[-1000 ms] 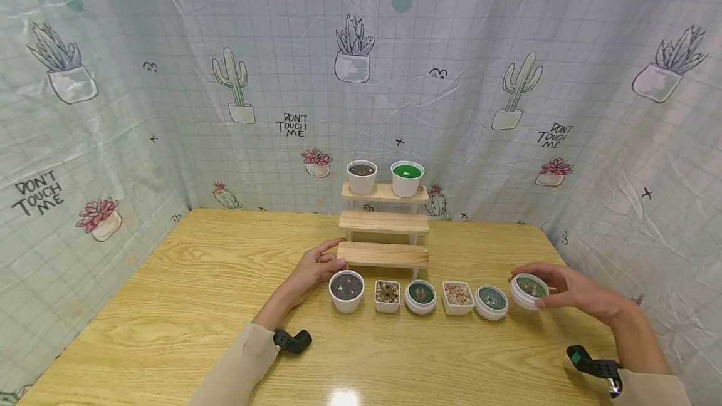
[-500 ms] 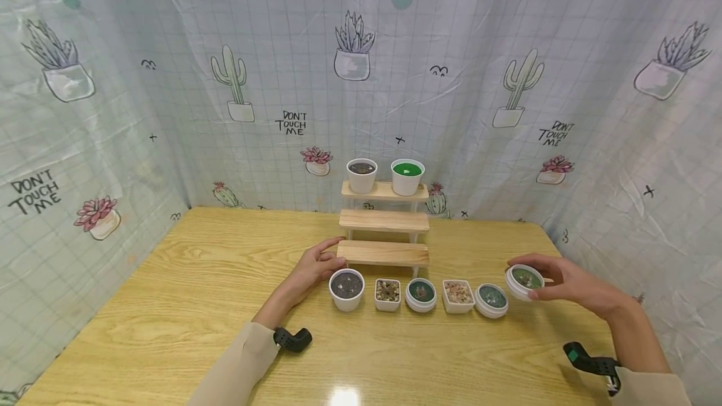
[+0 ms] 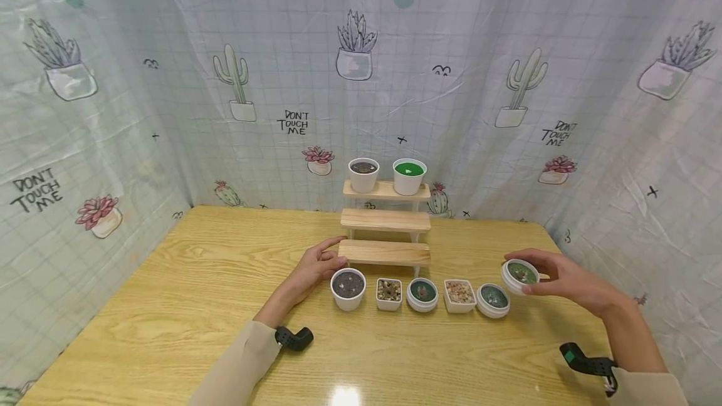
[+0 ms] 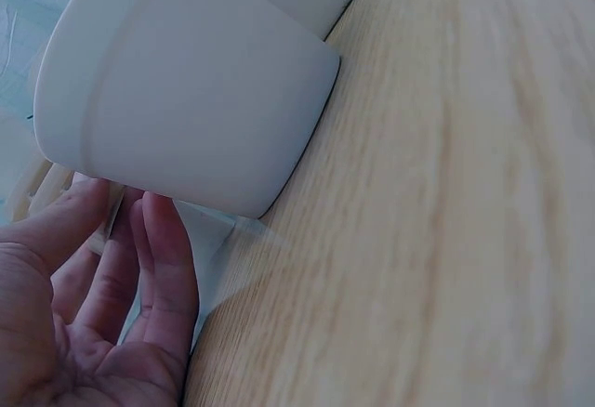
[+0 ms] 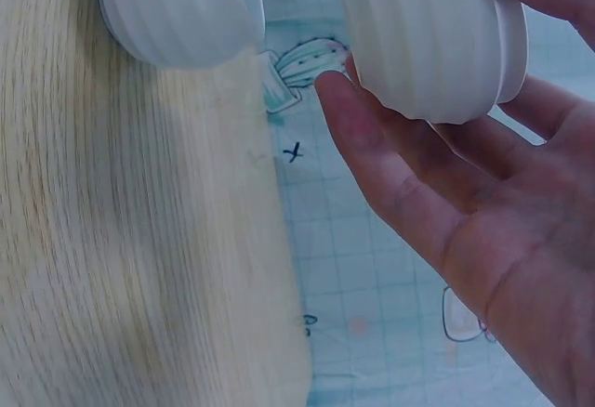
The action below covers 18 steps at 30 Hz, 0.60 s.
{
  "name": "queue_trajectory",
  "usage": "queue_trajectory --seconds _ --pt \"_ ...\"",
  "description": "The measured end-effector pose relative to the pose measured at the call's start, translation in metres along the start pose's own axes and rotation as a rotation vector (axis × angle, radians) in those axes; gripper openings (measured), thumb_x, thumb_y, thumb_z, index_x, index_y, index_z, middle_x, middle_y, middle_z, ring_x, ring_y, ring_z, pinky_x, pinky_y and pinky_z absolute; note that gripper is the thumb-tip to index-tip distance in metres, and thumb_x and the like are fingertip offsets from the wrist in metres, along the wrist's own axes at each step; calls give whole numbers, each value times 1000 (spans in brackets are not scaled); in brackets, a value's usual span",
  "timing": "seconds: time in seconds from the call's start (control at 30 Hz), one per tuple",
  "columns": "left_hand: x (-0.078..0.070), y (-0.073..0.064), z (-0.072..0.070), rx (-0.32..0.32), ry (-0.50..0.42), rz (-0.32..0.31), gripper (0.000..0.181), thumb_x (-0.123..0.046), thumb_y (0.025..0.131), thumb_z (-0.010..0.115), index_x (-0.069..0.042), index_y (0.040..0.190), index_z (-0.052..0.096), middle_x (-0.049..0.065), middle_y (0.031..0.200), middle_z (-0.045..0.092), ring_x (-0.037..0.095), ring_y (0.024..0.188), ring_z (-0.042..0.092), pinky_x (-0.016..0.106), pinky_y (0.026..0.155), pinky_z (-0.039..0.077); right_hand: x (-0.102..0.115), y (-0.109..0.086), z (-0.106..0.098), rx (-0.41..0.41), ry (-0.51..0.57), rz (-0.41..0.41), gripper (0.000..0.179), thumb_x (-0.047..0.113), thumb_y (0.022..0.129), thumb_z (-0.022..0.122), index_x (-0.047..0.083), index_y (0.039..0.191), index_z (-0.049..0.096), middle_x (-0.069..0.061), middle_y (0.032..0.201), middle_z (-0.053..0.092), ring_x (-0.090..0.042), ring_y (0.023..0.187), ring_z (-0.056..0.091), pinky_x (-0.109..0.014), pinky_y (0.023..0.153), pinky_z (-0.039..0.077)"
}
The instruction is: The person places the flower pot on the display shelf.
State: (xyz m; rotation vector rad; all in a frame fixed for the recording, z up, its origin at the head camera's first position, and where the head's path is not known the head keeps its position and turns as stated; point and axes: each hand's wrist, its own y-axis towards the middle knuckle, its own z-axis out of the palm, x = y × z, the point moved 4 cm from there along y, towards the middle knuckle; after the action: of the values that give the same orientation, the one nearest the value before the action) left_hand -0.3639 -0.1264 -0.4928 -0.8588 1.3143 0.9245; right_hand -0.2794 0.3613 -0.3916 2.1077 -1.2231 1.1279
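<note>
At the right, my right hand (image 3: 570, 281) grips a round white pot (image 3: 519, 276) with a green top, held up off the table. In the right wrist view the ribbed white pot (image 5: 428, 40) sits between my thumb and fingers. My left hand (image 3: 313, 268) holds the left end of the lowest step (image 3: 383, 252) of a three-step wooden stand; in the left wrist view a larger white pot (image 4: 195, 82) partly hides that grip. On the top step (image 3: 386, 190) stand a pot with dark filling (image 3: 363, 175) and a pot with bright green filling (image 3: 409, 176).
A row of white pots lines the table in front of the stand: a dark-topped pot (image 3: 348, 289), a square pebble pot (image 3: 389, 294), a round green-topped pot (image 3: 422, 295), a square pink-gravel pot (image 3: 459, 296) and another round pot (image 3: 493, 301). A printed curtain (image 3: 271, 67) encloses the table.
My right hand has lifted the round pot a little and carried it slightly left. The left hand has stayed at the stand.
</note>
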Motion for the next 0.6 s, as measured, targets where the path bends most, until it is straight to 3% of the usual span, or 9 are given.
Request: queue_trajectory --seconds 0.3,0.6 --pt "1 2 1 12 2 -1 71 -16 99 71 -12 161 35 0 96 73 11 97 72 28 89 60 10 5 4 -43 -30 -34 53 9 99 68 8 149 51 12 142 58 17 124 49 -21 88 53" --pt "0 1 0 1 6 -1 71 -17 99 71 -13 161 35 0 96 73 12 98 72 28 89 60 18 25 7 -54 -69 -40 54 14 96 73 10 147 54 -18 147 57 14 122 53 -22 90 54"
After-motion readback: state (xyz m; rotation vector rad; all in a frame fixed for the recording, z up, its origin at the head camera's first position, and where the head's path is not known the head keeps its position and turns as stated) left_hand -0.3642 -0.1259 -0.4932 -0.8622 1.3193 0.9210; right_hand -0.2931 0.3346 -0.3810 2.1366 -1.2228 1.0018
